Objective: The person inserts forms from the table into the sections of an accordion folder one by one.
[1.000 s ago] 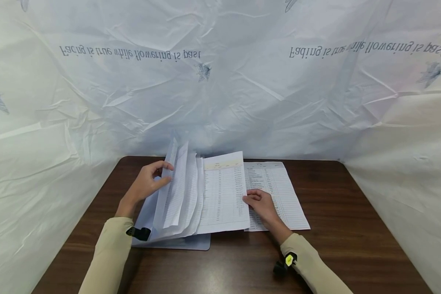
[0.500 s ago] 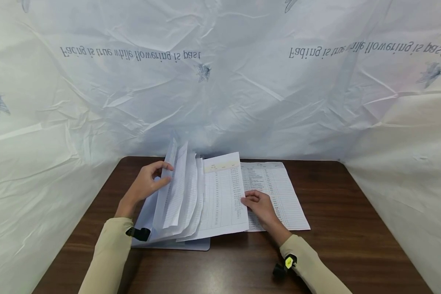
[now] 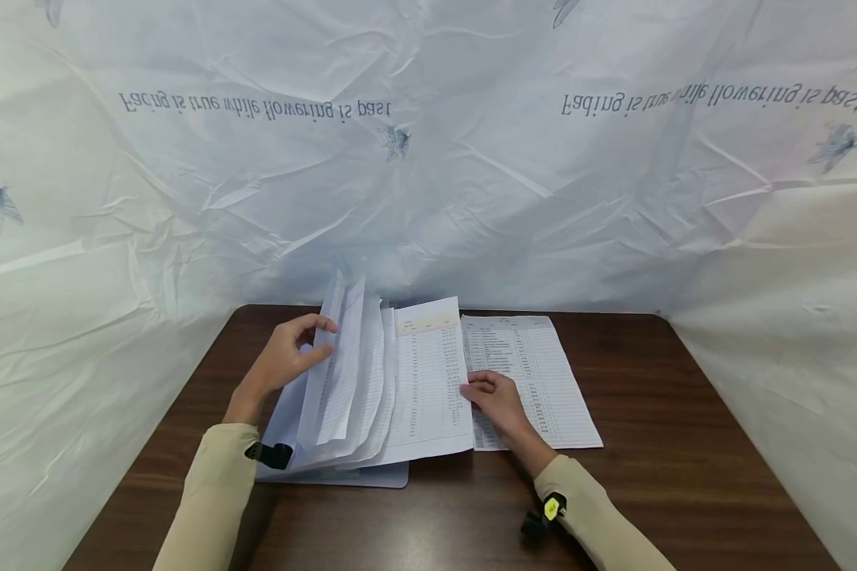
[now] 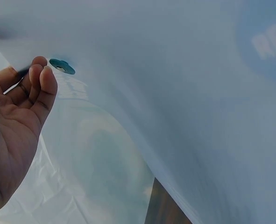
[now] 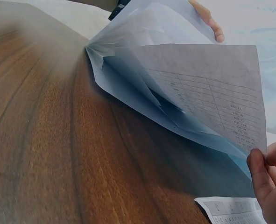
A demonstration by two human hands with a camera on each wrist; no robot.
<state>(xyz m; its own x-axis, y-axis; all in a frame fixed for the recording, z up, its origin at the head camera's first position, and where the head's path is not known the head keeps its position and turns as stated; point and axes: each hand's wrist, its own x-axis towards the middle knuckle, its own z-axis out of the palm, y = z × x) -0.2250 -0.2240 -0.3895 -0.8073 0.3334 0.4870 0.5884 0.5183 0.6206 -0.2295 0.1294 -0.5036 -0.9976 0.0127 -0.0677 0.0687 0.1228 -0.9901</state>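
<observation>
A translucent bluish document folder (image 3: 374,476) stands spread at the table's left, several printed sheets fanned inside it. My left hand (image 3: 286,353) holds its raised front flap, thumb and fingers at the upper edge. A teal snap button (image 4: 62,66) sits by those fingertips in the left wrist view. My right hand (image 3: 498,403) pinches the right edge of a printed sheet (image 3: 428,396) with a pale yellow header band. This sheet's left part is hidden behind the other papers in the folder. In the right wrist view, thumb and finger grip the sheet (image 5: 203,88) near its corner.
Another printed list (image 3: 543,381) lies flat on the dark wood table (image 3: 650,444), right of the folder and partly under my right hand. White crinkled sheeting (image 3: 428,222) with printed lettering rises behind the table and along both sides.
My right hand has moved slightly left with the pinched sheet, which now sits further into the folder and uncovers more of the flat list. The left hand has stayed in place.
</observation>
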